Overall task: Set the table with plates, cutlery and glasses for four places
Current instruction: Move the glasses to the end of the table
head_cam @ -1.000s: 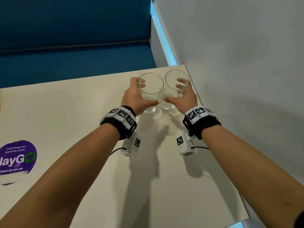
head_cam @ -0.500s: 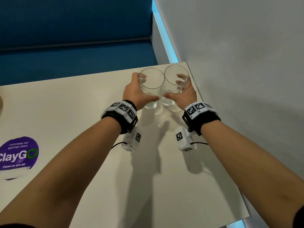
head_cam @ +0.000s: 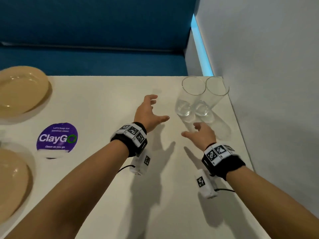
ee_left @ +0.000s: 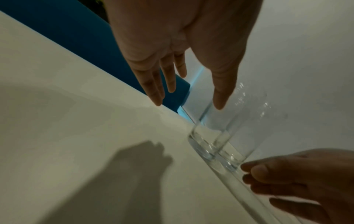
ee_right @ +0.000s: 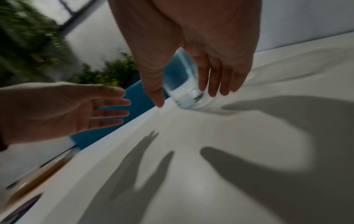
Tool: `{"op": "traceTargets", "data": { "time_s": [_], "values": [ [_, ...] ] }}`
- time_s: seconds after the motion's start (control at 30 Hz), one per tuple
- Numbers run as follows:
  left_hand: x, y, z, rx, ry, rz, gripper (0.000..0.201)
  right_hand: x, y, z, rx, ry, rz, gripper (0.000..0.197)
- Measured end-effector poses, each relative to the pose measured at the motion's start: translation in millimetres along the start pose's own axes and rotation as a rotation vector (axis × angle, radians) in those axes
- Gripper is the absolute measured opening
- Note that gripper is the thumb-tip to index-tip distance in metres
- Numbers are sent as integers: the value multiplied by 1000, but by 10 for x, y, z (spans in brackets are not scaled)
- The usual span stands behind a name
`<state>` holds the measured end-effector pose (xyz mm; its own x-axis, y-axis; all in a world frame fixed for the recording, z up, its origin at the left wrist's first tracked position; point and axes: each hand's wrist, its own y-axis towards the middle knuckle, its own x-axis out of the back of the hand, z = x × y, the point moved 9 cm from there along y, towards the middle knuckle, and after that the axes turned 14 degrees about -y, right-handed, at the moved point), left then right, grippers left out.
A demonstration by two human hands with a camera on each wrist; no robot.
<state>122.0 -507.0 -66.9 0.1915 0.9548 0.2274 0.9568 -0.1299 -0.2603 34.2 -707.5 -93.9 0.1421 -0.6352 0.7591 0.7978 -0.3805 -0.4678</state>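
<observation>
Two clear drinking glasses stand upright side by side at the table's far right corner: the left glass (head_cam: 189, 99) and the right glass (head_cam: 209, 99), touching or nearly so. They show again in the left wrist view as a pair (ee_left: 226, 136). My left hand (head_cam: 151, 109) hovers open to the left of them, fingers spread, holding nothing. Nearer to me, my right hand (head_cam: 198, 131) is open too, just in front of the glasses and apart from them. Two beige plates lie at the left: one far (head_cam: 20, 90), one near (head_cam: 10, 185).
The white table (head_cam: 103, 169) ends at a grey wall (head_cam: 276, 83) on the right. A blue bench (head_cam: 95, 61) runs behind the far edge. A purple round ClayGo sticker (head_cam: 57, 138) lies between the plates and my left arm.
Both hands have let go of the two glasses and drawn back toward me, fingers opening. The glasses stay at the far right corner. The head view has swung left, bringing the plates into view.
</observation>
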Motion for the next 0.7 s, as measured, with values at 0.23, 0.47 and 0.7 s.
{"op": "traceTargets", "data": {
  "time_s": [0.23,0.47,0.7],
  "values": [
    [1889,-730,170,-120,-18,-268,57,-754,-846,1714,450,10,5,56],
    [4220,-1662,388,-226,109,-564,67,-2110,-1833,3582,667,3,125,57],
    [5833,-2408,458,-295,338,-871,75,-3047,-2587,4711,820,-50,260,64]
  ]
}}
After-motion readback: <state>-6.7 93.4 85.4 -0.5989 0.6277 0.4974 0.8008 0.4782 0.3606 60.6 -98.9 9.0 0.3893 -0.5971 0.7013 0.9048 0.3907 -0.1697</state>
